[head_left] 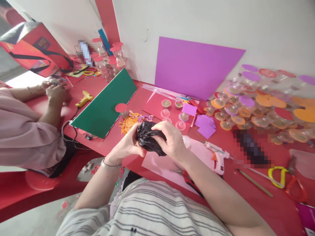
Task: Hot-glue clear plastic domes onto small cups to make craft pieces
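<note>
A bunched black plastic bag (149, 137) is held up between my two hands, above the near edge of the red table. My left hand (129, 141) grips its left side, thumb below. From the right, my right hand (173, 137) has its fingers and thumb closed on the bag's crumpled plastic. What the bag contains is hidden. Just beyond it lie orange paper cut-outs (129, 123) and several clear plastic domed cups (180, 125). A pink sheet (159, 164) is on the table under my hands, with red-handled scissors (188, 178) beside my right forearm.
A white glue gun (218, 157), yellow-handled scissors (278, 177) and many hourglass-shaped plastic pieces (243, 101) occupy the right side. Purple paper squares (205, 126) lie mid-table. A green board (105, 105) stands at left, separating a co-worker's hands (55, 90) and a yellow glue gun (85, 99).
</note>
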`<state>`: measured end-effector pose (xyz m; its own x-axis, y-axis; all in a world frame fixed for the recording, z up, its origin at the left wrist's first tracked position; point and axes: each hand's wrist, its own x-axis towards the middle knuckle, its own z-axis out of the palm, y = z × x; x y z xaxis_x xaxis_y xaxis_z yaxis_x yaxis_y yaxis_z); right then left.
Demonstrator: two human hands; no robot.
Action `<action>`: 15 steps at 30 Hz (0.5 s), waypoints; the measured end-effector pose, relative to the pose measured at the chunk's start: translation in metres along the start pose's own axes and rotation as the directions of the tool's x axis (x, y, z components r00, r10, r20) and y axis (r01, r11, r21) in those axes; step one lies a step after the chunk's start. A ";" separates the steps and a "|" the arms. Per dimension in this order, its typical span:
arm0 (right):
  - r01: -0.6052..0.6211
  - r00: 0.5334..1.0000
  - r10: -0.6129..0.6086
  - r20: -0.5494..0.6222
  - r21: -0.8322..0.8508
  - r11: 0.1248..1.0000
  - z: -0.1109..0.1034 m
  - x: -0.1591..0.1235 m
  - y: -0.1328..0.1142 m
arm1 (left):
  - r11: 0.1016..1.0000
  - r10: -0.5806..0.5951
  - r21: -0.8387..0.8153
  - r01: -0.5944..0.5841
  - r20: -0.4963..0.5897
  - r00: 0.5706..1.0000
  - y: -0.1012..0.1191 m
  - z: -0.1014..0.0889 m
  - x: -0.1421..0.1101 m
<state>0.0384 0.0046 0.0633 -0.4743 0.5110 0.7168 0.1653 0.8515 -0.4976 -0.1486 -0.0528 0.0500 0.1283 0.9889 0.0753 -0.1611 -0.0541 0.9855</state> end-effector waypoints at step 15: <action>-0.014 0.987 0.011 0.159 0.018 1.000 -0.006 -0.008 0.004 | 0.923 0.038 0.384 -0.017 -0.045 0.998 0.023 0.002 0.005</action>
<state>0.0483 0.0050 0.0587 -0.6043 0.4952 0.6242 0.1562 0.8419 -0.5166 -0.1495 -0.0498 0.0731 0.0783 0.9914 0.1053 0.2253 -0.1205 0.9668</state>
